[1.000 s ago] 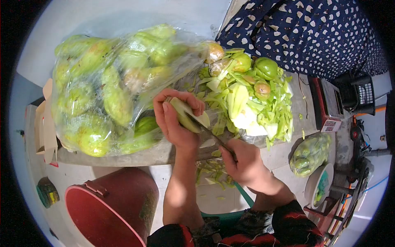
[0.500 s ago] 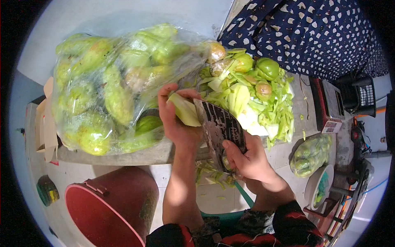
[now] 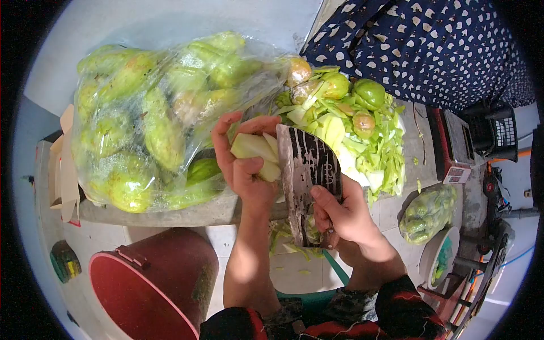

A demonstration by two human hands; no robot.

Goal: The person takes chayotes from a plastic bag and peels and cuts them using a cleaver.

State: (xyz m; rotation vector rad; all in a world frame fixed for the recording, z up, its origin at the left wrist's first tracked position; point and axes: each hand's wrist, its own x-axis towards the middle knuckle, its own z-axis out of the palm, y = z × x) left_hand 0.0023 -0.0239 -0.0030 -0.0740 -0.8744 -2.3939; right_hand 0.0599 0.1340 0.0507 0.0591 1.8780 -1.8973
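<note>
Pale green peeled fruit (image 3: pixel 253 148), cut into pieces, rests in my left hand (image 3: pixel 249 175), with the thumb pressed across its lower part. My right hand (image 3: pixel 347 212) grips a broad dark knife (image 3: pixel 310 178), its worn flat side turned to view and its pale edge beside the fruit. Past my hands, a heap of sliced green pieces (image 3: pixel 368 153) lies on the bench, with whole green and brownish fruits on top. To the left is a clear plastic bag (image 3: pixel 153 124) full of large green fruits.
A red bucket (image 3: pixel 153 280) stands on the floor at lower left. At right are a red scale (image 3: pixel 450 144), a bag of green produce (image 3: pixel 428 212), a white basin (image 3: pixel 439 258) and a black basket (image 3: pixel 493 127). Spotted dark cloth (image 3: pixel 419 45) hangs over the far side.
The knife has come out of the fruit, turned its flat side to view and shifted right. The fruit now shows separate cut pieces, and my left thumb has moved over them.
</note>
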